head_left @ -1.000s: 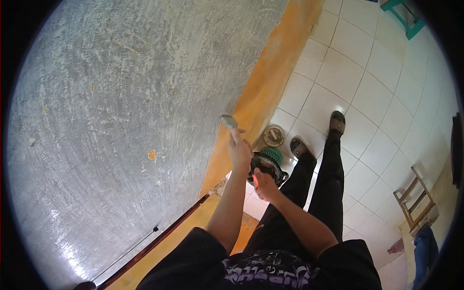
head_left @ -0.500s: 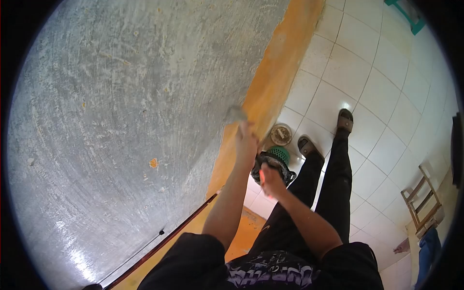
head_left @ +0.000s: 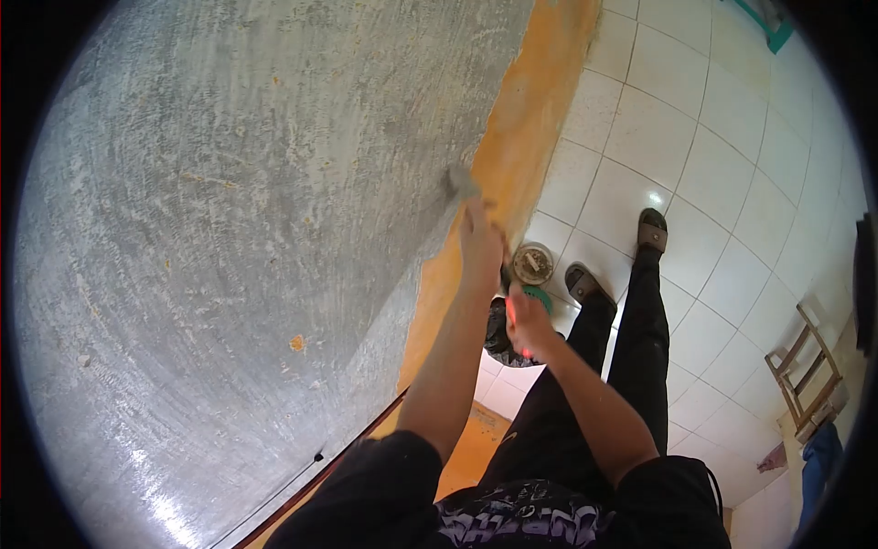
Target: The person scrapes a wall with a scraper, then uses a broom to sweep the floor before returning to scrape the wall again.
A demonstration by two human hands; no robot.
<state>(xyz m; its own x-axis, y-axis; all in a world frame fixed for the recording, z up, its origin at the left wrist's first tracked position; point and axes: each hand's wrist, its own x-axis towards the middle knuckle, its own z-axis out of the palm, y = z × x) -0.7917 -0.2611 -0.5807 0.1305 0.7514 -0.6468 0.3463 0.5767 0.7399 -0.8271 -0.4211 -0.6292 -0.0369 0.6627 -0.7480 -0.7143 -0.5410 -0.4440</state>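
Observation:
My left hand [head_left: 482,240] is closed around a scraper, whose broad grey blade [head_left: 464,180] lies at the wall, near the border between grey plaster and orange paint. The blade is blurred and its handle is hidden in my fingers. Lower and to the right, my right hand [head_left: 535,331] grips a red-handled tool [head_left: 511,312]. A dark end of that tool points up toward my left wrist; its exact kind cannot be made out. The scraped wall [head_left: 238,238] is streaked grey, with an orange painted strip [head_left: 521,114] along its lower edge.
On the white tiled floor [head_left: 654,119] beside my sandalled feet stand a round container [head_left: 532,263] and a green basket [head_left: 541,299] partly covered by a black plastic bag [head_left: 501,340]. A wooden frame [head_left: 805,371] and blue cloth [head_left: 820,467] are at the right.
My left hand and the scraper have moved up and slightly right along the wall. My right hand has shifted up and right with the red-handled tool. The view has tilted slightly.

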